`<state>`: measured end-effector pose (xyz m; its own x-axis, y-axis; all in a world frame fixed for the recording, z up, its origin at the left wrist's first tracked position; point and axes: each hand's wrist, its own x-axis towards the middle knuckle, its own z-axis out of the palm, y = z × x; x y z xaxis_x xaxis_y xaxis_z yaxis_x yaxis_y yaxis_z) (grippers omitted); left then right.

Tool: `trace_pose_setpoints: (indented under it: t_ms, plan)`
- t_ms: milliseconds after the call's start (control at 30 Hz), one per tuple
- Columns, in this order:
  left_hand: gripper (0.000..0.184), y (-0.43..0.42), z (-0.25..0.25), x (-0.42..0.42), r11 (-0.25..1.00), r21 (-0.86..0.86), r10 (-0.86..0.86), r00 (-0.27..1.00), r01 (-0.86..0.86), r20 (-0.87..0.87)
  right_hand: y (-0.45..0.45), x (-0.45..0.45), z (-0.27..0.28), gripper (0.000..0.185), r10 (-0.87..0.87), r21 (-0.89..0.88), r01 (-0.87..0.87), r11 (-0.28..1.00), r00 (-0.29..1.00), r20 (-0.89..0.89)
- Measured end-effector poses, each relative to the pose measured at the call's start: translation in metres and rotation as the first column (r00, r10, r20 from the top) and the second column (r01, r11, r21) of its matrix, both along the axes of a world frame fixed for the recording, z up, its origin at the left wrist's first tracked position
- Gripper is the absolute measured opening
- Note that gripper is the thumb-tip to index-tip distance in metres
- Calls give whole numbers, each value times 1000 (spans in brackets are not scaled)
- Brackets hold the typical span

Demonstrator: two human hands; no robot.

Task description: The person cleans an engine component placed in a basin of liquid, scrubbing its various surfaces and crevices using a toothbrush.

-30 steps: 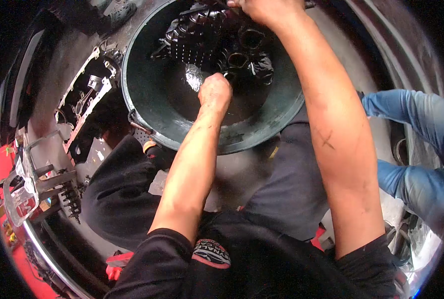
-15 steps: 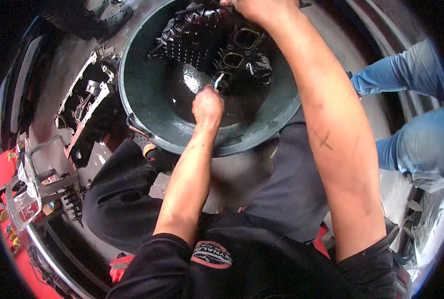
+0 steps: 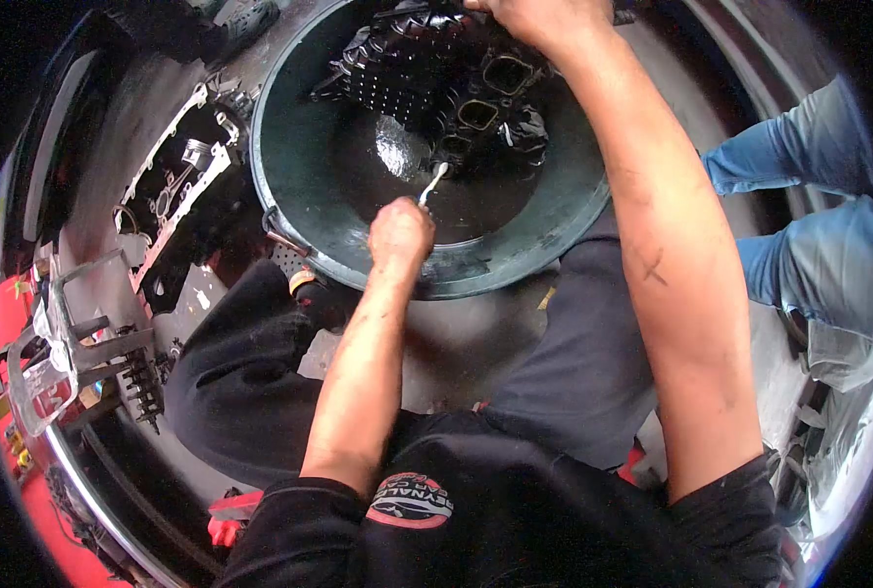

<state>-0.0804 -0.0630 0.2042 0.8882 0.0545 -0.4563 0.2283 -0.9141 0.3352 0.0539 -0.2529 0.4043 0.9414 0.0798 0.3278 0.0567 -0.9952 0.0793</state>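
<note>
On the head view I have both arms reaching forward, well apart from each other. My left arm (image 3: 358,367) slants up and inward, lightly smudged near the wrist (image 3: 399,274); the left hand (image 3: 402,230) is curled into a compact fist, its back mostly facing up, the wrist nearly in line with the forearm. My right arm (image 3: 676,265) stretches farther out, angling inward, with a dark crossed mark (image 3: 649,266) on the forearm. The right hand (image 3: 544,18) sits at the view's top edge, partly cut off, so I can't judge its grip. My legs (image 3: 593,363) are bent and spread.
</note>
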Motion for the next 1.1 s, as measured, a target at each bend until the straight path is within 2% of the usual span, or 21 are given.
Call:
trace_pose_setpoints:
  t_ms: [33, 133, 233, 333, 367, 533, 667, 733, 833, 867, 967, 1033, 1100]
  plan:
    - [30, -6, -2, 2, 1000, -11, -20, 1000, 21, 15, 0, -3, -2, 43, 3, -48, -1, 999, 999, 38]
    - [32, -22, -11, 7, 997, -10, -77, 996, 77, 51, 2, -11, 1, 42, 44, -3, -44, 999, 997, 56]
    - [33, -30, -32, 23, 994, 26, -109, 992, 108, 63, 2, -1, -6, 41, 24, -33, -22, 999, 998, 66]
    - [32, -43, -48, 40, 997, 33, -68, 997, 67, 23, 6, -3, -5, 41, 31, -53, -28, 998, 998, 60]
    - [31, -47, -50, 47, 995, 19, -101, 995, 101, 16, 8, -3, -6, 41, 41, -57, -36, 998, 996, 85]
    - [31, -42, -5, 47, 972, 56, -228, 974, 228, 3, 7, -3, -15, 40, 93, -79, -81, 994, 982, 166]
    - [31, -41, -18, 42, 987, 58, -152, 988, 152, -4, 13, -6, -5, 40, 77, -30, -76, 997, 996, 47]
    - [31, -43, -23, 44, 996, -2, -86, 992, 87, -96, 20, -9, 3, 40, 98, 2, -98, 995, 994, 38]
    - [31, -40, -15, 45, 996, -88, -43, 993, 34, -106, 16, -9, -5, 41, 81, -85, -75, 994, 993, 80]
    - [31, -37, -11, 41, 996, -75, 26, 985, -39, -168, 12, -4, -10, 41, 76, -109, -64, 992, 991, 107]
    - [33, -24, -47, 36, 993, -112, -40, 998, 35, -45, 11, -5, -9, 43, 64, -107, -54, 993, 994, 89]
    - [34, -24, -22, 29, 995, -95, -25, 999, 27, 23, 20, -19, 5, 46, 71, -109, -63, 992, 994, 80]
    - [28, -22, -19, 18, 996, -46, -65, 992, 70, 108, 20, -18, 0, 45, 102, -117, -87, 989, 986, 135]
